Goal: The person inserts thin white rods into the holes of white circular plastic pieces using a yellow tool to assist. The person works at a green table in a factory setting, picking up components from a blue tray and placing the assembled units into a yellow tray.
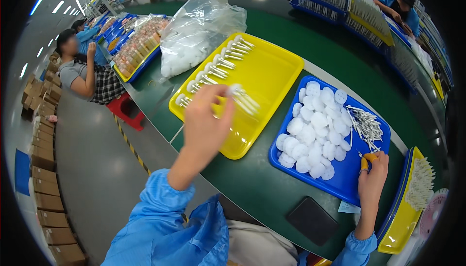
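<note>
My left hand [206, 118], slightly blurred, is over the yellow tray [279, 79]. Its fingertips pinch a white round pad [234, 90], from which several thin white sticks [246, 103] extend to the right. Similar pads with sticks [218, 67] lie in a row along that tray's left side. At the blue tray [303, 170], my right hand [373, 178] is closed, with yellow-orange pieces at thumb and forefinger; whether these are finger covers or a small tool's handles is unclear. Loose white pads [310, 132] and a pile of white sticks [365, 126] lie in this tray.
Behind the yellow tray stands a clear plastic bag [194, 38] of white pads. A dark flat object [313, 221] lies near the front edge of the green table [257, 183]. Stacked trays [400, 227] hold sticks at right. One person [80, 69] sits left, another [398, 8] far right.
</note>
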Demonstrator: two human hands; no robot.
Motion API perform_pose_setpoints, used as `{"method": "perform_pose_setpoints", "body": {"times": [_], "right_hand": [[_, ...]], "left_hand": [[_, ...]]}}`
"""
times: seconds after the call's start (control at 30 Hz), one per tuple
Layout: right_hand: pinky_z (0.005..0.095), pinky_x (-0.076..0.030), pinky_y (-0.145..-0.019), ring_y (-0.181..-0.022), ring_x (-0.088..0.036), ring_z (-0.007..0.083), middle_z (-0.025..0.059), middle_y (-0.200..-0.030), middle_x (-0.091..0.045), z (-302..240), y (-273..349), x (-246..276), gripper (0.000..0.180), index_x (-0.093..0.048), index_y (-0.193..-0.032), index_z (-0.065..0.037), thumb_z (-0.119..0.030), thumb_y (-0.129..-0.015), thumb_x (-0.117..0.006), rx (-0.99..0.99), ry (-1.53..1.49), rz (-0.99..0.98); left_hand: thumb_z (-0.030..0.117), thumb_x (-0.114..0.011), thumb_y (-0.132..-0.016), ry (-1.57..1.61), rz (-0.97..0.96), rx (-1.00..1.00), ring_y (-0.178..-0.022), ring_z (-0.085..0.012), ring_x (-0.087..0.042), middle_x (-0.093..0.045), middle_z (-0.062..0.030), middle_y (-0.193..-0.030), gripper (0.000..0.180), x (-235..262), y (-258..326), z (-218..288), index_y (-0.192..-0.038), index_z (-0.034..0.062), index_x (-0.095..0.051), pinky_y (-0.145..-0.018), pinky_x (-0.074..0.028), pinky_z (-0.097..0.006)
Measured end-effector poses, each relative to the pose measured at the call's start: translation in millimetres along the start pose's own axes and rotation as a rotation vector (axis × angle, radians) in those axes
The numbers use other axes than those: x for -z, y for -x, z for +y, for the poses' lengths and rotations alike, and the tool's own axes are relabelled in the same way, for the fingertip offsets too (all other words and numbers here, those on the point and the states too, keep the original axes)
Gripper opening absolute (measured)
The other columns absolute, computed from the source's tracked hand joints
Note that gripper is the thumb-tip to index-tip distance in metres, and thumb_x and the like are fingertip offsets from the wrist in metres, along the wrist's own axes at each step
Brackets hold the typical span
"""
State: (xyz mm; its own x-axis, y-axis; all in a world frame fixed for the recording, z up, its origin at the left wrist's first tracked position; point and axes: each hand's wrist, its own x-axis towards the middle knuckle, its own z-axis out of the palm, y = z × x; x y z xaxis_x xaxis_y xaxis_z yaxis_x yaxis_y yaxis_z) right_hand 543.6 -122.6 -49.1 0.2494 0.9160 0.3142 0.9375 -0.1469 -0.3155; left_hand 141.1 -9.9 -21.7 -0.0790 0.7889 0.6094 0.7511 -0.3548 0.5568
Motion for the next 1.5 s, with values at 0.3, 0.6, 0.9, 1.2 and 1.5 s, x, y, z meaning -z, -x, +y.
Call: {"method": "perform_pose_setpoints", "body": {"times": [0.3, 0.6, 0.9, 1.2, 1.5], "right_hand": [[0.0493, -0.049, -0.102, -0.113, -0.06, 0.0427, 0.0212, -0.114, -0.062, 8.0, 6.3, -10.0, 0.028, -0.072, -0.109, 0.008, 0.015, -0.083, -0.068, 0.076, 0.042, 0.08], [0.0494, -0.049, -0.105, -0.117, -0.059, 0.0437, 0.0219, -0.119, -0.063, 8.9, 9.7, -8.7, 0.031, -0.072, -0.111, 0.008, 0.015, -0.081, -0.068, 0.041, 0.077, 0.054], [0.05, -0.049, -0.103, -0.115, -0.059, 0.0435, 0.0218, -0.117, -0.062, 4.6, 11.6, -10.4, 0.034, -0.071, -0.114, 0.009, 0.015, -0.08, -0.068, 0.066, 0.083, 0.065], [0.0515, -0.049, -0.097, -0.109, -0.06, 0.0435, 0.0216, -0.109, -0.064, 5.9, 7.0, -7.9, 0.03, -0.072, -0.108, 0.004, 0.013, -0.079, -0.067, 0.045, -0.029, 0.076], [0.0519, -0.054, -0.095, -0.103, -0.067, 0.0428, 0.0237, -0.107, -0.072, 1.6, 10.8, 9.9, 0.034, -0.074, -0.114, 0.006, 0.009, -0.08, -0.072, -0.068, -0.12, 0.008]], "left_hand": [[0.016, -0.079, -0.098, -0.227, 0.033, 0.115, -0.093, -0.0247, -0.076, -0.079, -0.0134, -0.101, 0.021, 53.7, -12.8, -115.1, -0.112, 0.0005, -0.078, -0.082, -0.057, -0.037], [0.012, -0.079, -0.095, -0.203, 0.0, 0.152, -0.101, -0.0358, -0.075, -0.077, -0.0201, -0.102, 0.019, 51.9, -4.1, -105.3, -0.107, -0.0022, -0.074, -0.089, -0.058, -0.045], [0.006, -0.077, -0.095, -0.36, -0.068, 0.16, -0.097, -0.0353, -0.074, -0.076, -0.0197, -0.1, 0.017, 71.9, 4.6, -103.3, -0.109, -0.0014, -0.072, -0.086, -0.058, -0.045], [0.003, -0.077, -0.093, -0.406, -0.04, 0.028, -0.105, -0.0369, -0.071, -0.071, -0.0188, -0.11, 0.031, 71.2, 1.4, -85.4, -0.123, -0.0002, -0.071, -0.094, -0.056, -0.045], [-0.002, -0.076, -0.092, 0.113, -0.345, -0.228, -0.096, -0.0273, -0.073, -0.075, -0.0134, -0.102, 0.022, -11.7, 12.6, 69.8, -0.114, -0.001, -0.074, -0.085, -0.054, -0.038]]}}
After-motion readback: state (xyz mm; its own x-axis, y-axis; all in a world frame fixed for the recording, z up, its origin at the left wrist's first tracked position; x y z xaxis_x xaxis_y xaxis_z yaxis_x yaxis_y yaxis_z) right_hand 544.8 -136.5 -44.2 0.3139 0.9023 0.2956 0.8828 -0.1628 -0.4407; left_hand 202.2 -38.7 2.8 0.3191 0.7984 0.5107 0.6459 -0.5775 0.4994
